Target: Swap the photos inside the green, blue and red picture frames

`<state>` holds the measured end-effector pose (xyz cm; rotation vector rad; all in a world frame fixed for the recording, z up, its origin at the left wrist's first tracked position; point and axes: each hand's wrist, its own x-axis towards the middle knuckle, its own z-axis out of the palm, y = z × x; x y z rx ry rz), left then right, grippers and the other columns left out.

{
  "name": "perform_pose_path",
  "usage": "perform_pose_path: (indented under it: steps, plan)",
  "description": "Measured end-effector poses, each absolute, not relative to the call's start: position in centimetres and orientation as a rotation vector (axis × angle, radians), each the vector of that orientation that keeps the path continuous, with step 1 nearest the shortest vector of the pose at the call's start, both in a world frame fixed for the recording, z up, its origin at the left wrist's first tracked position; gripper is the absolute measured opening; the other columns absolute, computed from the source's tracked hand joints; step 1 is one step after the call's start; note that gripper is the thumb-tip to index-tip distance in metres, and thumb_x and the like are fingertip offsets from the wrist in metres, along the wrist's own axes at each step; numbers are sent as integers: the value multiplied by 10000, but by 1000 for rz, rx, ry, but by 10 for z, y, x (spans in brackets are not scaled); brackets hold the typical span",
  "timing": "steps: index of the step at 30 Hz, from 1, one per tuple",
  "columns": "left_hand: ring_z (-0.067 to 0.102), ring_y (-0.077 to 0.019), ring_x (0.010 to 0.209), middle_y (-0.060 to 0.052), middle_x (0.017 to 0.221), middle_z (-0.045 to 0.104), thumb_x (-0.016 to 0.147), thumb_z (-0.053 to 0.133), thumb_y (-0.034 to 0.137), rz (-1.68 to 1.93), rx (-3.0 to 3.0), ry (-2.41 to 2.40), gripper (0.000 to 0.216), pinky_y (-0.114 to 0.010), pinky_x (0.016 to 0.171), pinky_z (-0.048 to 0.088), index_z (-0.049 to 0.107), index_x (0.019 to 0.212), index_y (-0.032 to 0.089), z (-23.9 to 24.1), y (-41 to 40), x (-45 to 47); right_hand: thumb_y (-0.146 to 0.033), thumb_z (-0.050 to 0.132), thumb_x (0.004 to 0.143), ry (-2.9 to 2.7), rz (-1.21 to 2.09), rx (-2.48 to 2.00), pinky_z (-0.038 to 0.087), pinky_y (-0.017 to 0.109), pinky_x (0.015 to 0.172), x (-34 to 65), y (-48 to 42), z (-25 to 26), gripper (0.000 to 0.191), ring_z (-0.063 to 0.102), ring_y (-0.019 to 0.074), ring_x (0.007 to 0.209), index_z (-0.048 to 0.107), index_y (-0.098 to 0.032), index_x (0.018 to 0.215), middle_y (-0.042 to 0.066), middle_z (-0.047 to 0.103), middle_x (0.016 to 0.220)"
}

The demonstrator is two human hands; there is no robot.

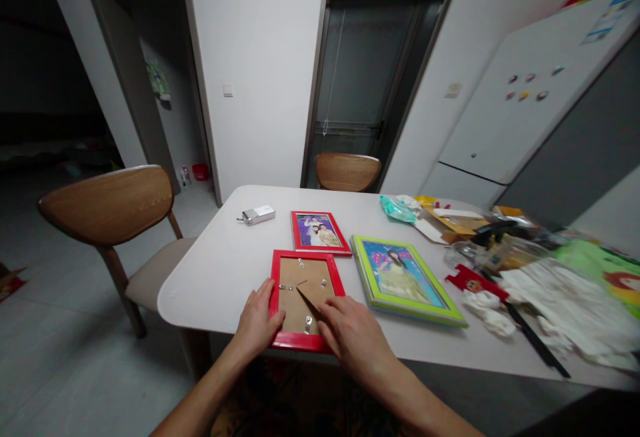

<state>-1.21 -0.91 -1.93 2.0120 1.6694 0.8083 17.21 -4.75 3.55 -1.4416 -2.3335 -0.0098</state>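
Note:
A red picture frame (306, 341) lies back side up at the table's near edge. Its brown backing board (293, 310) carries several small metal clips. From the middle of the board a narrow pointed flap (309, 300) lifts away, its lower end running under the right fingers. My left hand (257, 317) grips the frame's left side, thumb on the front corner. Curled over the lower right part of the frame is my right hand (353, 330), its fingertips at the flap; whether they pinch it is partly hidden.
Beyond lies another red picture frame (320, 231), face up. Green picture frames (410, 280) are stacked to the right. A small silver box-shaped device (259, 215) sits farther left. Packaging, crumpled tissues (490, 312) and a black-bladed item (537, 340) crowd the right side. Wooden chairs (113, 203) stand around.

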Motion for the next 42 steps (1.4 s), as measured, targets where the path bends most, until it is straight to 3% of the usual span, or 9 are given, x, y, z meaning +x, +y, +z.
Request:
perform_pose_path:
  steps: [8, 11, 27, 33, 42]
  plan:
    - [295, -211, 1212, -140, 1311, 343, 671, 466, 187, 836, 2007, 1629, 578, -378, 1011, 211, 341, 1225, 83, -18, -6, -13, -208, 376, 799, -2310, 7, -1626, 367, 261, 738, 192, -5, 11, 246, 490, 173, 863, 595, -166, 903, 85, 573, 908]
    - [281, -201, 1220, -136, 1319, 330, 673, 463, 190, 797, 2038, 1634, 588, -356, 1017, 206, 329, 1233, 69, -20, -4, -13, -230, 377, 807, -2303, -23, -1674, 352, 247, 734, 195, 15, 5, 240, 475, 165, 844, 607, -167, 831, 82, 566, 884]
    - [298, -196, 1208, -126, 1320, 329, 702, 434, 202, 803, 2089, 1621, 569, -357, 1016, 215, 314, 1243, 72, -23, -4, -12, -250, 419, 796, -2297, -3, -1576, 317, 263, 773, 163, 33, 1, 236, 464, 178, 878, 607, -174, 918, 78, 573, 929]
    - [305, -199, 1205, -138, 1307, 348, 709, 413, 184, 787, 2105, 1633, 548, -367, 1011, 226, 325, 1234, 56, -24, -3, -12, -308, 438, 795, -2418, 107, -1414, 332, 243, 693, 126, 37, -1, 229, 497, 152, 777, 636, -193, 784, 54, 586, 787]
    - [309, -196, 1205, -137, 1306, 350, 689, 401, 144, 815, 2101, 1646, 554, -359, 1014, 232, 333, 1231, 55, -25, -5, -11, -302, 450, 781, -2284, 60, -1604, 318, 231, 678, 121, 50, -10, 209, 495, 149, 773, 617, -177, 792, 56, 590, 813]
